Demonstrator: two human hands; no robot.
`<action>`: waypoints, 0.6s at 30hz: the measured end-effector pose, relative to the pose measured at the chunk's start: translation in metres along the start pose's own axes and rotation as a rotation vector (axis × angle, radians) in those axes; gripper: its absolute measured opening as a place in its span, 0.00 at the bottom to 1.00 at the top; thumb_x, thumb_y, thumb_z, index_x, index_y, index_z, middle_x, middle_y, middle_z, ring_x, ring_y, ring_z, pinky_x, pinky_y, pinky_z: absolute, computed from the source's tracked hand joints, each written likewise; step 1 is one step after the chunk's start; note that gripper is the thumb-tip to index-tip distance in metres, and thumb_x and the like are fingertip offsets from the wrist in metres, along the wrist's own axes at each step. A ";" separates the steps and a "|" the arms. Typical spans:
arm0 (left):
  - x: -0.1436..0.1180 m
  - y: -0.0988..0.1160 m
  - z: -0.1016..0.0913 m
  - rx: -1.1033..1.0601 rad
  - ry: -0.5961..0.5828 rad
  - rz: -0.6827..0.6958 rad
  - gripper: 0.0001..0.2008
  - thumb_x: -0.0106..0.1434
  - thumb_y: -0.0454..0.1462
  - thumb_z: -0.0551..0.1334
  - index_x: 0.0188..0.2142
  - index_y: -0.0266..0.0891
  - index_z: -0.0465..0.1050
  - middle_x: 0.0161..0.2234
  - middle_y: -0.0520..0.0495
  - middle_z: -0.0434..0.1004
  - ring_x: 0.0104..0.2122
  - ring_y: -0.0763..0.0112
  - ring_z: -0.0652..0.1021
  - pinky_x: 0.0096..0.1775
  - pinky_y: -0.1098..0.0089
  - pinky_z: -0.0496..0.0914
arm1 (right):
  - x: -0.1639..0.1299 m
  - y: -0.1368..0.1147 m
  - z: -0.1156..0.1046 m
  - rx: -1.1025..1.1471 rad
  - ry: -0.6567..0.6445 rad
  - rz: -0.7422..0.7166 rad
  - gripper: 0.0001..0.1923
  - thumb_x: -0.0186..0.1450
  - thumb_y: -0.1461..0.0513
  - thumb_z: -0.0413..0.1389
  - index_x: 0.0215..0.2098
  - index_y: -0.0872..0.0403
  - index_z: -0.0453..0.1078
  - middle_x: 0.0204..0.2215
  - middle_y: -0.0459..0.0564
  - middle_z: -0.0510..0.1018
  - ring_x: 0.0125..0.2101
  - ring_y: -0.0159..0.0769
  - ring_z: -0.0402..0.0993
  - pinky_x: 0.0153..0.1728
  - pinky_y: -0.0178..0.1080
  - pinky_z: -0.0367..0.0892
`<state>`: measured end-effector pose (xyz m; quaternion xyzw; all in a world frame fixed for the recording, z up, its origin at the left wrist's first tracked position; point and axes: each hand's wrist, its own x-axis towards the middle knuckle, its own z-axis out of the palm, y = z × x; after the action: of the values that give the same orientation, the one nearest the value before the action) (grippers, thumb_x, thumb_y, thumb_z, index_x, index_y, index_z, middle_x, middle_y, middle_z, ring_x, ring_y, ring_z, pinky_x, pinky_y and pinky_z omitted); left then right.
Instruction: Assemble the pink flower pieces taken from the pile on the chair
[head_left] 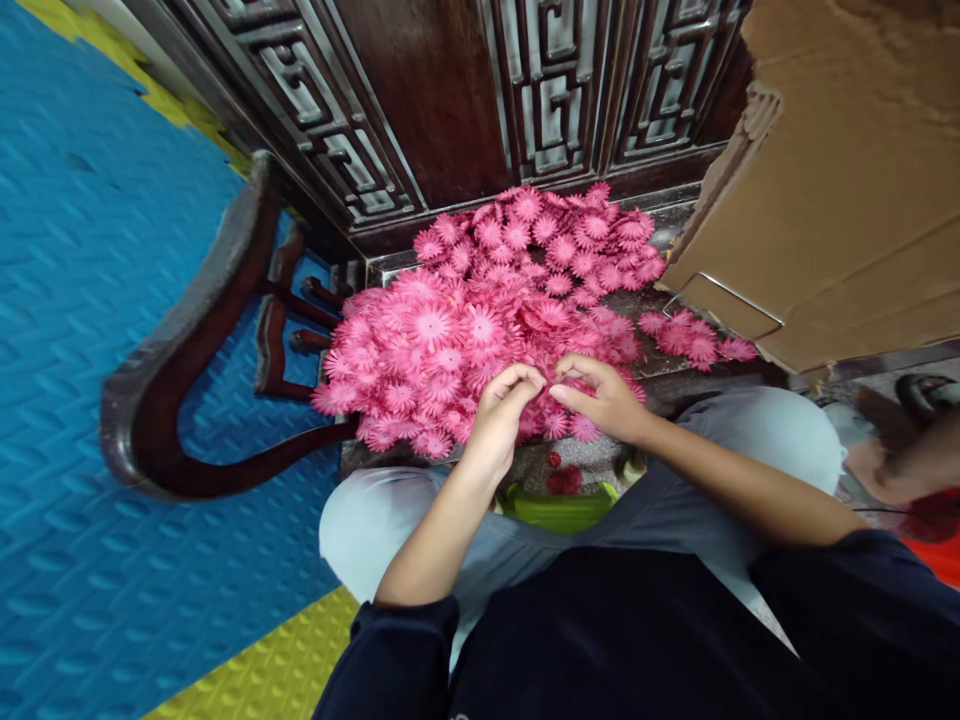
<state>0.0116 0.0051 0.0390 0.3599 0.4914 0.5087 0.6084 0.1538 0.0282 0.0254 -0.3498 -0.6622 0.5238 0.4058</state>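
Hundreds of pink paper flowers [487, 300] heaped across a dark wooden bench [675, 375], pile running from its back edge to the near edge. Cardboard sheet [840, 200] leans at the right end. Curved armrest [187, 330] at the left end, over blue floor mat [82, 300]. Left hand [504, 405] and right hand [604, 395] meet at the near edge, fingertips pinched together on flowers (which one, unclear).

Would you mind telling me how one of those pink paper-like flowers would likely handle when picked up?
Probably very light and floppy: the pink paper-like flowers look thin and flat. Their fringed petals seem easily creased. The left hand and right hand pinch with fingertips only.
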 end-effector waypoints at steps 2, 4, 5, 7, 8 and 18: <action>0.000 -0.001 -0.001 0.008 -0.013 0.016 0.02 0.50 0.35 0.61 0.23 0.39 0.70 0.24 0.55 0.68 0.28 0.77 0.68 0.35 0.75 0.62 | 0.000 0.000 -0.001 -0.004 -0.003 -0.006 0.09 0.60 0.58 0.55 0.28 0.54 0.62 0.25 0.45 0.69 0.28 0.30 0.67 0.33 0.35 0.64; 0.000 -0.001 -0.002 0.022 -0.019 0.042 0.03 0.50 0.36 0.62 0.24 0.39 0.70 0.24 0.55 0.68 0.28 0.77 0.67 0.35 0.75 0.62 | 0.000 -0.001 -0.002 0.005 -0.008 -0.012 0.09 0.60 0.57 0.55 0.29 0.54 0.62 0.26 0.45 0.69 0.29 0.30 0.66 0.33 0.35 0.64; -0.001 -0.001 -0.002 0.037 -0.020 0.056 0.04 0.51 0.37 0.63 0.25 0.39 0.70 0.24 0.55 0.67 0.27 0.77 0.67 0.34 0.75 0.62 | 0.000 -0.001 -0.002 0.010 -0.011 -0.014 0.09 0.60 0.57 0.55 0.29 0.54 0.62 0.26 0.45 0.69 0.29 0.30 0.66 0.33 0.35 0.63; -0.001 -0.001 -0.003 0.084 -0.019 0.081 0.06 0.51 0.39 0.65 0.27 0.40 0.71 0.25 0.55 0.67 0.27 0.77 0.66 0.32 0.75 0.62 | 0.001 0.000 -0.004 0.017 -0.013 -0.016 0.09 0.61 0.56 0.54 0.30 0.54 0.63 0.26 0.45 0.68 0.30 0.31 0.66 0.34 0.35 0.63; -0.001 -0.001 -0.003 0.113 -0.017 0.093 0.07 0.51 0.40 0.65 0.28 0.40 0.72 0.25 0.54 0.68 0.26 0.78 0.66 0.31 0.75 0.61 | 0.001 0.000 -0.005 0.018 -0.012 -0.016 0.09 0.62 0.56 0.53 0.31 0.54 0.63 0.27 0.45 0.68 0.30 0.31 0.65 0.34 0.35 0.62; -0.004 0.001 -0.004 0.491 0.033 0.363 0.04 0.56 0.37 0.63 0.31 0.39 0.72 0.28 0.52 0.70 0.29 0.75 0.69 0.31 0.74 0.62 | 0.001 0.002 -0.007 0.050 -0.037 0.028 0.12 0.64 0.54 0.51 0.30 0.54 0.64 0.26 0.45 0.67 0.30 0.31 0.64 0.34 0.35 0.61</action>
<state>0.0078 0.0009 0.0399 0.5698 0.5372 0.4808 0.3945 0.1601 0.0322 0.0244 -0.3391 -0.6513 0.5523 0.3948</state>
